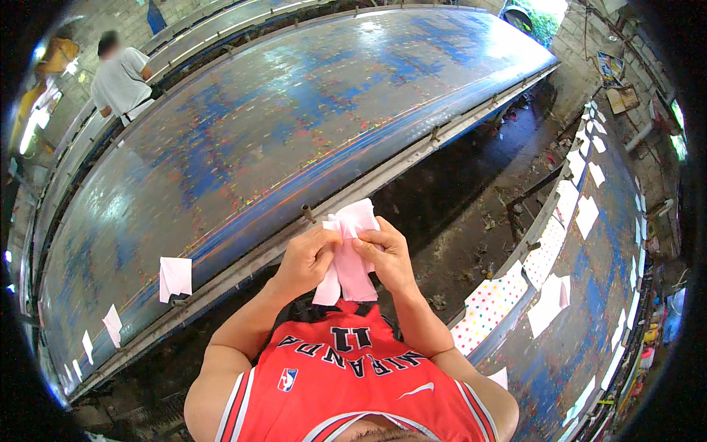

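In front of my chest, pale pink pieces of cloth (355,274) are bunched between my two hands, with loose flaps hanging below and one end sticking up. My left hand (309,258) pinches their left side, fingers curled in. On the other side my right hand (387,256) grips the cloth, thumb pressed on top. The fingers partly hide how many layers there are. A folded pale pink cloth piece (175,278) lies at the near edge of the long table (243,158), left of my hands, and a smaller pale piece (112,325) lies farther left.
A metal rail with short pegs (308,213) edges the long, paint-stained table. Across a dark, wet aisle (464,221), a second table on the right carries polka-dotted cloth (492,306) and several white pieces (547,303). Beyond the long table stands a person in grey (121,81).
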`<state>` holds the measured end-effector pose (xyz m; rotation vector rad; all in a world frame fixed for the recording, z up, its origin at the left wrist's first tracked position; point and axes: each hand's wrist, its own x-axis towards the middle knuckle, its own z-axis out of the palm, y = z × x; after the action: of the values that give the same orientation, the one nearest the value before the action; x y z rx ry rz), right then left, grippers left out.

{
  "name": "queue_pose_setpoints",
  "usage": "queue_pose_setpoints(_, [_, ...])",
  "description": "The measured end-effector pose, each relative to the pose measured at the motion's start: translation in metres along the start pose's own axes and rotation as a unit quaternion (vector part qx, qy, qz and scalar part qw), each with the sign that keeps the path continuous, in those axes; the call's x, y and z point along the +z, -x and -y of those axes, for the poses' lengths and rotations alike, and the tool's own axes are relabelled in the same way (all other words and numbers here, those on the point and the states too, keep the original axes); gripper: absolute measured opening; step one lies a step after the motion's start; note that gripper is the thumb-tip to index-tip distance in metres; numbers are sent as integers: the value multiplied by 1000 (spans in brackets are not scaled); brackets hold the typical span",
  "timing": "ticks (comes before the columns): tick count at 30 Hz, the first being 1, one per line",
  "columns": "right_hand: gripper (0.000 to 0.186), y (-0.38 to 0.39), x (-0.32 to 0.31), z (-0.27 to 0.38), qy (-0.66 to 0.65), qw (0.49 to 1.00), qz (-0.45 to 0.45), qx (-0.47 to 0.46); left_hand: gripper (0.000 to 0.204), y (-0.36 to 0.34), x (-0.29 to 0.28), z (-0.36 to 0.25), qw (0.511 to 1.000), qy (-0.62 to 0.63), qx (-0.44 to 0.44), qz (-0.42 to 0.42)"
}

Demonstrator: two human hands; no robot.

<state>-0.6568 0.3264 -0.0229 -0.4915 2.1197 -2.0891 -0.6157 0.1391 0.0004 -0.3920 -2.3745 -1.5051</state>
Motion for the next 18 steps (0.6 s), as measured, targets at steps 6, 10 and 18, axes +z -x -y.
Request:
queue_pose_setpoints(6, [19,10,-15,-1,-10,999,7,-46,12,-1,15,-15,996,-58,-32,64])
queue_pose_setpoints(10, [19,14,-21,0,-1,999,-1,-52,13,-7,28,-11,998,-16,-10,66])
queue_pose_setpoints(18, [17,12,-33,2,87,995,-26,-48,11,-17,34,3,994,19,-15,110])
